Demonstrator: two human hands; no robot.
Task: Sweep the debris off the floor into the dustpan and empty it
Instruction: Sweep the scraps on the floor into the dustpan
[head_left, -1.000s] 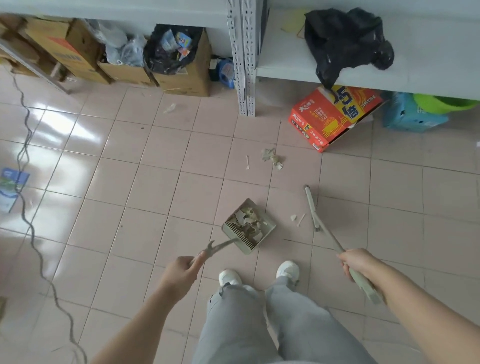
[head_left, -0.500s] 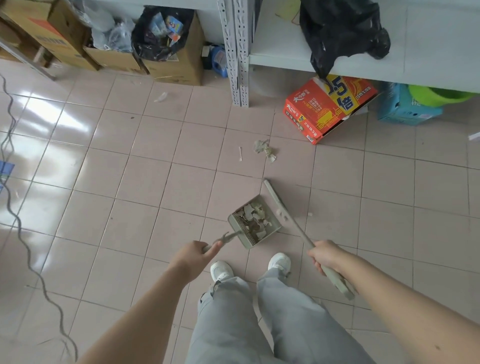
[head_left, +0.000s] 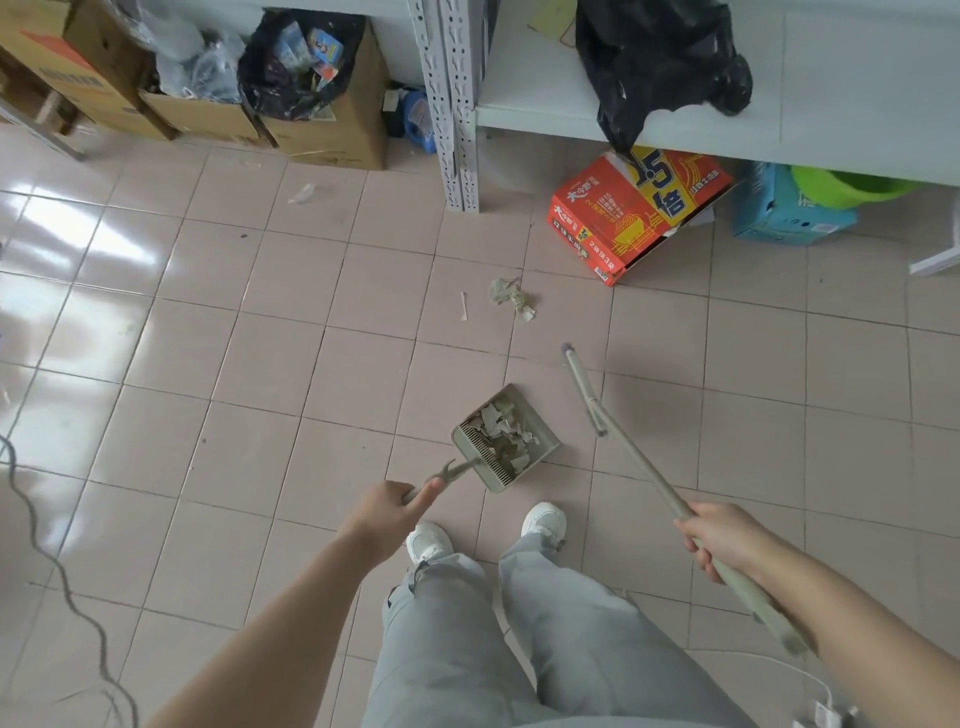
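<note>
The left hand (head_left: 384, 514) is clenched around the thin forked handle of a grey-green plastic dustpan (head_left: 506, 440), which sits on the pink tiled floor (head_left: 270, 364) just ahead of the person's white shoes (head_left: 428, 540). The pan holds a heap of pale torn paper scraps (head_left: 501, 434), piled against its comb-toothed back edge. The right hand (head_left: 724, 538) is closed on the long grey-green handle of a broom (head_left: 644, 475); the shaft runs up and left from the hand, and its narrow head (head_left: 582, 387) lies to the right of the dustpan, apart from it. Whether the head touches the tiles cannot be told. Farther out on the floor lies a small crumpled clump of grey-white debris (head_left: 511, 299) with a thin pale stick (head_left: 463, 305) just to its left, both well apart from the pan. Beyond them a red and yellow printed carton (head_left: 631, 213) rests tilted under a white metal shelf (head_left: 545, 111), on which a black plastic bag (head_left: 660, 62) lies, hanging over the edge
</note>
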